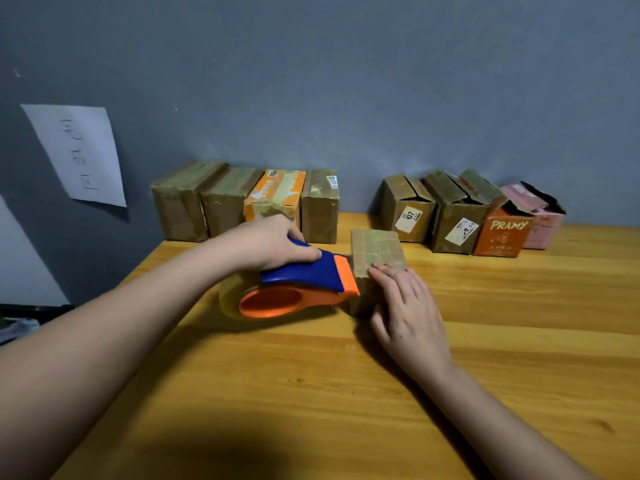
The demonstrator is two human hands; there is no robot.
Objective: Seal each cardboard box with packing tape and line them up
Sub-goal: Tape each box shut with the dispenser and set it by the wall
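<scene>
Blue-grey wall point(346, 81) fills the background of my head view, with a white sheet of paper point(78, 154) stuck on it at the left, and a yellow wooden desk point(346, 393) runs up to it.

Along the desk's far edge I see two groups of boxes. Toward the far left corner four taped boxes point(242, 206) stand touching side by side against the wall, the third one orange and white. Further right along the same edge, after a gap, four more boxes point(467, 213) stand with their top flaps loose: two brown ones with white labels, an orange one marked PRAMY point(502, 233), and a pink one point(543, 220) at the end.

Near the middle of the desk, in front of that gap, sits a small brown box point(377, 251) whose top is covered with tape strips.

My left hand point(273, 244) grips the blue handle of the tape dispenser point(298, 289), fingers curled round it; its orange front edge touches the box's left side, and the clear tape roll rests on the desk.

My right hand point(408, 313) lies against the box's near right side, fingers straight, their tips pressing on the top's near edge.
</scene>
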